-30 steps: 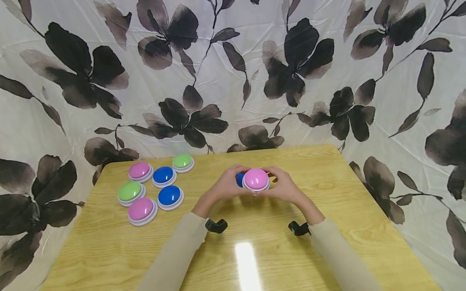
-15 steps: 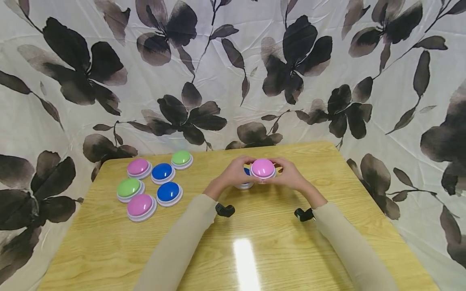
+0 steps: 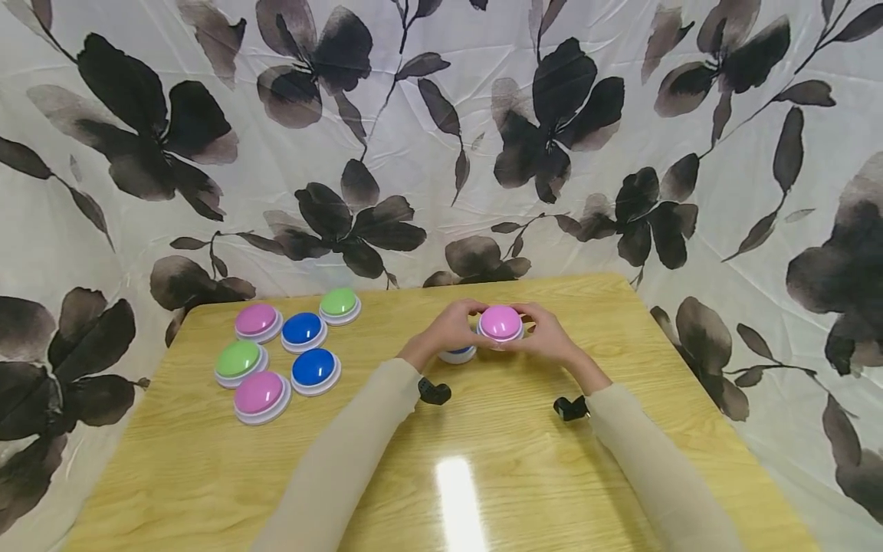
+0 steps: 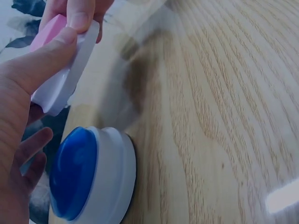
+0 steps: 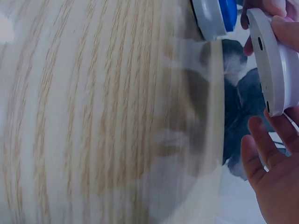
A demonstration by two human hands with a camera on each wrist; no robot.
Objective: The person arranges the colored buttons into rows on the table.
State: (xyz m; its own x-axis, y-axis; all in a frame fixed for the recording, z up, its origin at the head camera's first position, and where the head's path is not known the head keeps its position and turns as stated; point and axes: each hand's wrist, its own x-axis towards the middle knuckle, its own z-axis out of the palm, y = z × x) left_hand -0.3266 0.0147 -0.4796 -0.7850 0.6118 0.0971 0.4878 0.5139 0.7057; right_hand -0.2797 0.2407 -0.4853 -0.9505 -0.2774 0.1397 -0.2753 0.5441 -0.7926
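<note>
Both hands hold a pink push button (image 3: 500,323) with a white base, raised off the table. My left hand (image 3: 454,325) pinches its left edge, thumb at the near side. From the other side my right hand (image 3: 549,334) grips the rim. In the right wrist view the flat underside of the white base (image 5: 268,60) shows, tilted, with small dark holes. A blue push button (image 4: 74,175) stands on the table below the left hand, apart from the pink one. The left hand covers most of it in the head view.
On the table's left lie two pink buttons (image 3: 258,392), two green buttons (image 3: 237,359) and two blue buttons (image 3: 313,366), grouped closely. The wooden table (image 3: 414,460) ends at a floral cloth (image 3: 386,153) behind and at both sides.
Both hands have carried the pink button slightly to the right, away from over the blue one, which shows beneath the left hand. The grouped buttons have stayed put.
</note>
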